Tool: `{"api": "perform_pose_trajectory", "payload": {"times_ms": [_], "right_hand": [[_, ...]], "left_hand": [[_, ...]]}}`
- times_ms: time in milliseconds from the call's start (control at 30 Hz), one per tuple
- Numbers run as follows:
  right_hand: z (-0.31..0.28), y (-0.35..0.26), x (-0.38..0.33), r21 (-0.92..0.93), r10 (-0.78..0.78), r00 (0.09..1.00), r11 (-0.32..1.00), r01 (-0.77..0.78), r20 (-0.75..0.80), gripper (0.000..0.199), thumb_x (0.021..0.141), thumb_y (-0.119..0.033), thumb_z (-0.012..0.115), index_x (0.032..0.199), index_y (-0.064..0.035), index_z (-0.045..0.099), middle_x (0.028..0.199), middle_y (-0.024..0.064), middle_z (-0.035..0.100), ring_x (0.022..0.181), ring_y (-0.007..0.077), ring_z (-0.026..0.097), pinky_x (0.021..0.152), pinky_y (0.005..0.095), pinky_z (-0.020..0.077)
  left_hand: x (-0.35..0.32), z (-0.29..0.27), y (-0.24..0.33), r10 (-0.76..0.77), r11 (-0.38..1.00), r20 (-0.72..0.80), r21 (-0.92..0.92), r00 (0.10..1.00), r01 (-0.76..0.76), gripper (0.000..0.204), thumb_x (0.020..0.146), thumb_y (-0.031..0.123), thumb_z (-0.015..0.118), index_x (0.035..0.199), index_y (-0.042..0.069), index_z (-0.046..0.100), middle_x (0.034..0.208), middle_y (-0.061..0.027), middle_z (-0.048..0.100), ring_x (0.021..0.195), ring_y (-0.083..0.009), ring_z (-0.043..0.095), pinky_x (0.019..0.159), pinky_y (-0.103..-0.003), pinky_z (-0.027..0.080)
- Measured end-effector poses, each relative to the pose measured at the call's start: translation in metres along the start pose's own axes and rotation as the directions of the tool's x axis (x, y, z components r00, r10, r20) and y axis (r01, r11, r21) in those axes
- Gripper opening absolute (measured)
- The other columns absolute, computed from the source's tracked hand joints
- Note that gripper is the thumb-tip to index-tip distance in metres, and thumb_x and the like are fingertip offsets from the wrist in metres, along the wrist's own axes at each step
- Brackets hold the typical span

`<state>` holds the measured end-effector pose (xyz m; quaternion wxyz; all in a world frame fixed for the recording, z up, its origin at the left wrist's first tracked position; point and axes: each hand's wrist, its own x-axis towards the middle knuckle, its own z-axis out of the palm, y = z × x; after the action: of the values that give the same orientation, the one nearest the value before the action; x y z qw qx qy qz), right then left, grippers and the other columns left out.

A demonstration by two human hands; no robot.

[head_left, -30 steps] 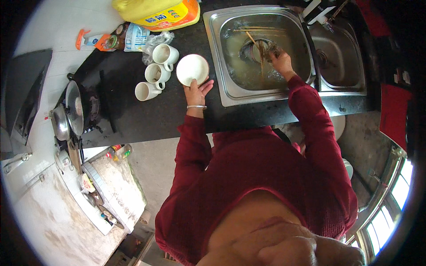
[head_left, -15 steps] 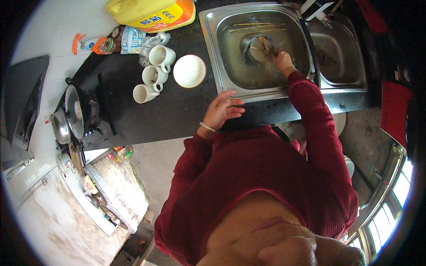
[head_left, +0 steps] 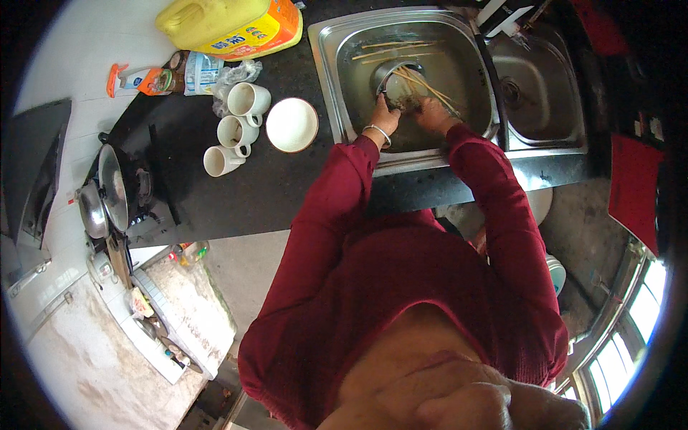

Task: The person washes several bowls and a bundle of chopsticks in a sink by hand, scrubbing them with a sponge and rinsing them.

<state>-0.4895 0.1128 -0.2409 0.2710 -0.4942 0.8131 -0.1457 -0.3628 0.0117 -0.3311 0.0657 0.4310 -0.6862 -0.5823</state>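
Observation:
Both of my hands are down in the left basin of a steel double sink (head_left: 326, 43). My left hand (head_left: 385, 115) grips the rim of a round metal bowl (head_left: 390, 75) lying in the basin. My right hand (head_left: 431, 111) rests on the same bowl's near side, among several chopsticks (head_left: 423, 82) that lie across it. More chopsticks (head_left: 390, 49) sit at the far end of the basin. A white bowl (head_left: 292, 125) stands upright on the black counter (head_left: 236, 193) left of the sink.
Three white mugs (head_left: 233, 132) stand beside the white bowl. A yellow jug (head_left: 215, 21) and small bottles (head_left: 168, 77) line the back wall. A gas stove with a pan (head_left: 115, 190) sits at the left. The right basin (head_left: 534, 86) holds nothing visible.
My left hand let go of the white bowl on the counter and moved right into the sink, onto the metal bowl. My right hand stayed in the basin.

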Motion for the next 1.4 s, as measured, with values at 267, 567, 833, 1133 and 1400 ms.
{"api": "perform_pose_trajectory", "payload": {"times_ms": [267, 567, 833, 1133, 1400], "right_hand": [[0.006, 0.049, 0.021, 0.077, 0.198, 0.948, 0.98, -0.184, -0.25, 0.042, 0.073, -0.017, 0.058, 0.11, -0.0008, 0.049, 0.095, 0.0253, 0.056, 0.087, 0.0376, 0.056, 0.075, 0.0428, 0.0461], [0.031, 0.011, 0.026, -0.492, -0.051, 0.997, 0.867, 0.077, 0.066, 0.042, 0.083, -0.013, 0.042, 0.125, -0.0113, 0.039, 0.135, 0.0116, 0.032, 0.124, 0.0292, 0.032, 0.089, 0.0465, 0.0392], [0.081, 0.043, 0.059, -0.717, -0.177, 0.977, 0.695, 0.041, -0.116, 0.03, 0.08, -0.015, 0.048, 0.108, -0.0072, 0.054, 0.106, 0.0096, 0.059, 0.095, 0.029, 0.057, 0.078, 0.0423, 0.0457], [0.025, 0.039, 0.051, 0.369, -0.049, 0.997, 0.929, 0.025, 0.055, 0.032, 0.073, -0.027, 0.062, 0.091, -0.0007, 0.062, 0.081, 0.0093, 0.064, 0.072, 0.0214, 0.061, 0.064, 0.0332, 0.0486], [-0.011, 0.005, 0.003, 0.572, -0.085, 0.991, 0.81, 0.13, -0.105, 0.034, 0.072, -0.03, 0.066, 0.091, -0.0017, 0.063, 0.079, 0.0083, 0.064, 0.069, 0.0194, 0.059, 0.062, 0.0328, 0.0469]], "left_hand": [[0.008, -0.011, 0.018, -0.094, 0.995, 0.001, 0.019, 0.996, 0.094, 0.076, 0.074, 0.02, 0.058, 0.133, -0.004, 0.018, 0.124, -0.0262, 0.04, 0.112, -0.0332, 0.043, 0.092, -0.035, 0.035], [0.01, -0.012, 0.022, -0.147, 0.896, 0.079, -0.411, 0.986, 0.167, 0.066, 0.075, 0.015, 0.057, 0.133, 0.005, 0.024, 0.106, -0.0149, 0.052, 0.075, -0.021, 0.058, 0.051, -0.032, 0.048], [-0.01, -0.022, 0.055, -0.362, 0.748, 0.148, -0.543, 0.92, 0.382, 0.059, 0.082, 0.014, 0.055, 0.134, 0.013, 0.026, 0.121, -0.0076, 0.043, 0.108, -0.0233, 0.044, 0.078, -0.042, 0.047], [-0.013, -0.031, 0.045, -0.312, 0.842, 0.215, -0.388, 0.926, 0.374, 0.061, 0.083, 0.022, 0.056, 0.134, 0.011, 0.025, 0.123, -0.0088, 0.04, 0.111, -0.024, 0.042, 0.079, -0.044, 0.045], [-0.052, -0.022, 0.103, -0.2, 0.868, 0.176, -0.424, 0.964, 0.257, 0.067, 0.084, 0.043, 0.049, 0.135, 0.013, 0.018, 0.132, -0.011, 0.032, 0.114, -0.0287, 0.039, 0.08, -0.048, 0.042]]}}
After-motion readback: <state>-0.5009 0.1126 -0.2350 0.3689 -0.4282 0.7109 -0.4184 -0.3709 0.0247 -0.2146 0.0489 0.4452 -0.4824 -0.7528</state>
